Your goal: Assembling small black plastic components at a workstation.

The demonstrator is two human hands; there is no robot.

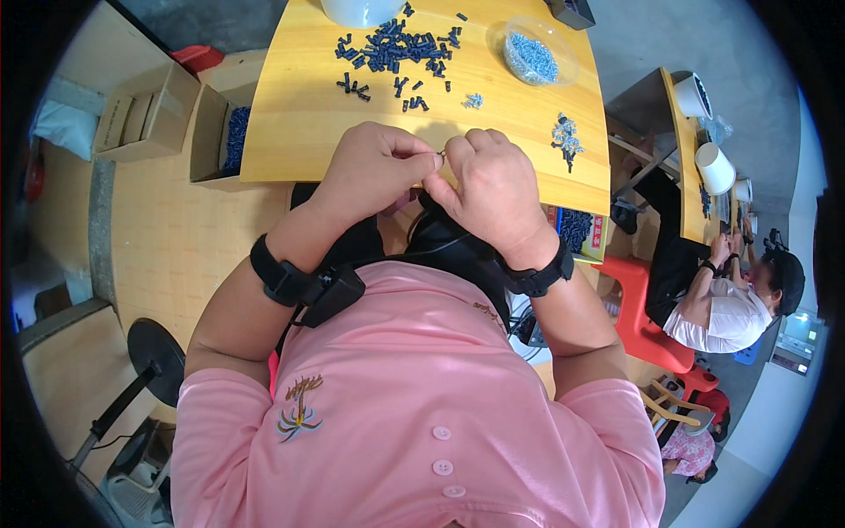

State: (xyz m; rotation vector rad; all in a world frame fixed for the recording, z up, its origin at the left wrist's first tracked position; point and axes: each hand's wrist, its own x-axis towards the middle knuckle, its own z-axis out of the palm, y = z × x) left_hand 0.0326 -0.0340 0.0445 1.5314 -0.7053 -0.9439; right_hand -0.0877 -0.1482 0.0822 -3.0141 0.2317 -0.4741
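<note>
My left hand (370, 172) and my right hand (497, 189) meet above the near edge of the yellow table (290, 132). Left thumb and forefinger pinch a tiny dark piece (441, 155), of which only a sliver shows between the hands. The right fingers are curled closed at its other side; what they grip is hidden. Beyond the hands lies a spread of small black cylindrical parts (392, 51). A few silver screws (473, 101) sit just past my right hand. Further right is a cluster of silver and dark pieces (566, 136).
A clear bowl (570, 66) of screws and a white tub (361, 11) stand at the back. Left of the table are cardboard boxes (145, 110), one holding dark parts. An open box of black parts (576, 231) is below the right edge. A co-worker (722, 304) sits at another table.
</note>
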